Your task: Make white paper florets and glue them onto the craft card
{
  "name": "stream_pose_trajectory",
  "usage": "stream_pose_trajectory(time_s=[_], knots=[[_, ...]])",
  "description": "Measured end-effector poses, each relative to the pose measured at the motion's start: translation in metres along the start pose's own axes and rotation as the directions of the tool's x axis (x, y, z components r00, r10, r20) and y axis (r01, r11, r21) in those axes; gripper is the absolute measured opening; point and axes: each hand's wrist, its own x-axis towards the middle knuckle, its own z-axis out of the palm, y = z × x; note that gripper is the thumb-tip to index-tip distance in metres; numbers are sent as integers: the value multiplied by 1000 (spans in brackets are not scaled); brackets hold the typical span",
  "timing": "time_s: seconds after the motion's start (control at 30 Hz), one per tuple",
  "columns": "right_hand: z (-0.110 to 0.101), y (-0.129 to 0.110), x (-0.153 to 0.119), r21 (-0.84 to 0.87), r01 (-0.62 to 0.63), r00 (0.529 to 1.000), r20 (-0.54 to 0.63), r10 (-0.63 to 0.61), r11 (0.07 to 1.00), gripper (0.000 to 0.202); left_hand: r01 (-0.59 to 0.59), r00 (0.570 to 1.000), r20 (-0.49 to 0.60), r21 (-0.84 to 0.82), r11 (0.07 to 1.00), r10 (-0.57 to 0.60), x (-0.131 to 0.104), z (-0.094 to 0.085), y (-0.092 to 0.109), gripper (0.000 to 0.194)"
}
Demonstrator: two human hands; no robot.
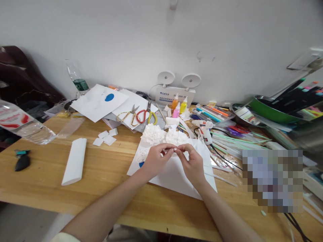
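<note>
The left hand [156, 160] and the right hand [191, 162] together pinch a small white piece [175, 150], above the paper sheet [174, 179] near the table's [45, 181] front edge. White fluffy clumps [152, 133] lie just beyond, toward the back edge; the piece's long axis I cannot tell.

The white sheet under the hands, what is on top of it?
White fluffy clumps lie on the far part of the white sheet; a blue patch shows near its left edge. What the left hand and right hand cover cannot be seen.
</note>
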Motion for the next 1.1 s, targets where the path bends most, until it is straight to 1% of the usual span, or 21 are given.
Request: stream_pose_trajectory(time_s=[0.13, 0.27, 0.43, 0.5, 0.6, 0.67, 0.73, 0.83, 0.93, 1.1], knots=[[1, -2, 0, -77, 42, 995, -83, -48, 996, 5, 16, 1000, -3, -22, 1000, -16, -1, 0, 2, 17], [3, -2, -1, -93, 66, 986, -144, -79, 993, 5, 36, 999, 1, -56, 998, -36, 0, 1, 3, 18], [5, 0, -2, -179, 210, 948, -202, -245, 961, 10, 24, 999, 27, -53, 998, -23, -2, 2, 4, 21], [5, 1, -1, -200, 230, 939, -214, -271, 952, 9, 13, 999, 38, -51, 999, -11, -2, 3, 3, 22], [4, 2, -1, -175, 198, 953, -197, -232, 964, 5, 22, 999, 30, -73, 997, -20, -2, 4, 0, 26], [4, 2, -1, -115, 134, 977, -153, -151, 984, 2, 32, 999, 12, -86, 996, -31, -1, 4, -2, 26], [4, 2, -2, -32, 52, 993, -101, -55, 998, 4, 39, 999, -13, -90, 995, -41, 0, 3, -3, 21], [4, 0, -3, 76, -45, 998, -42, 48, 996, 8, 33, 999, -39, -104, 994, -37, 1, 1, -4, 15], [4, -2, -2, 146, -89, 996, 1, 90, 985, 10, 16, 999, -37, -122, 992, -20, 1, 1, -5, 13], [5, -3, -3, 201, -107, 994, 47, 100, 974, 10, 6, 999, -31, -121, 993, -10, 1, 2, -5, 12]])
